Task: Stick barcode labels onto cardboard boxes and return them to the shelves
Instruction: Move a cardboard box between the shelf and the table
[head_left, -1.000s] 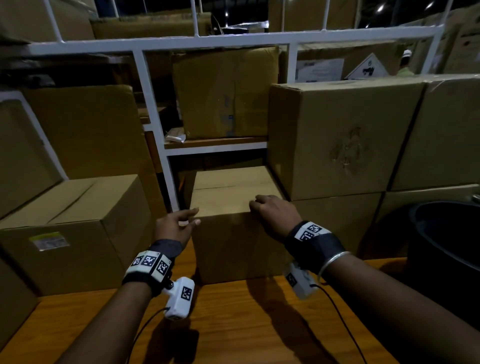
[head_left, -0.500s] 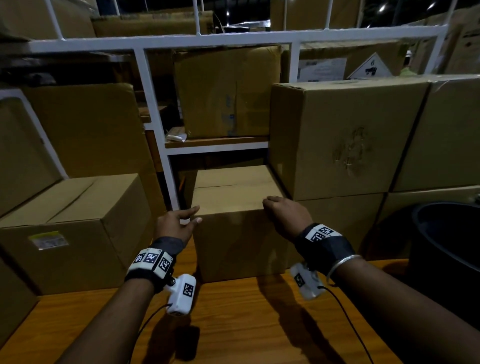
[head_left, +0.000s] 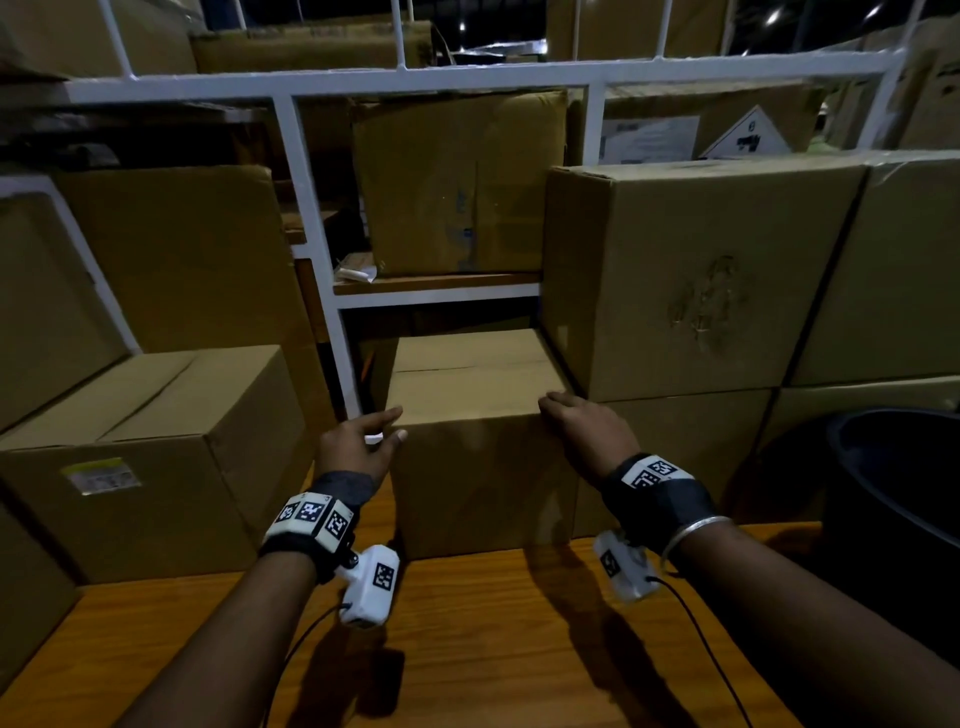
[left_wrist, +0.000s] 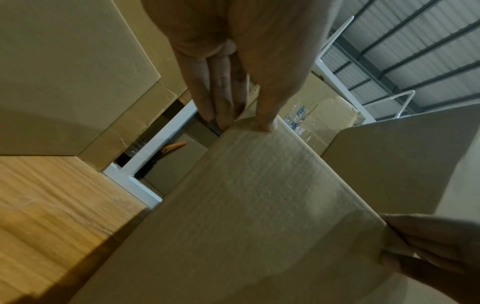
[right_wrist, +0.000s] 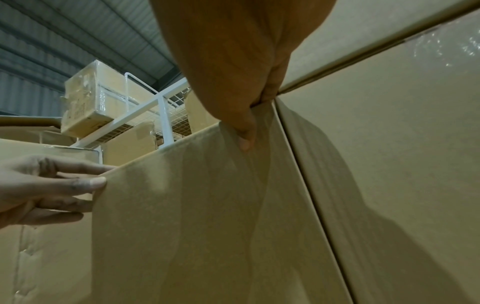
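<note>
Box (head_left: 483, 483): plain carton on desk (head_left: 467, 649), at 12 o'clock, wedged beside a stack at 3. We judge it stiff, light, slick-faced. Left hand (head_left: 353, 447) fingers straight on its left corner; right hand (head_left: 592, 431) curled over its top right edge. Take both side edges.

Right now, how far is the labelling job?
Looks done: the left box shows a label. In hand: the left hand and right hand are on the middle box, where no label shows. Left: label it and shelve it.
</note>
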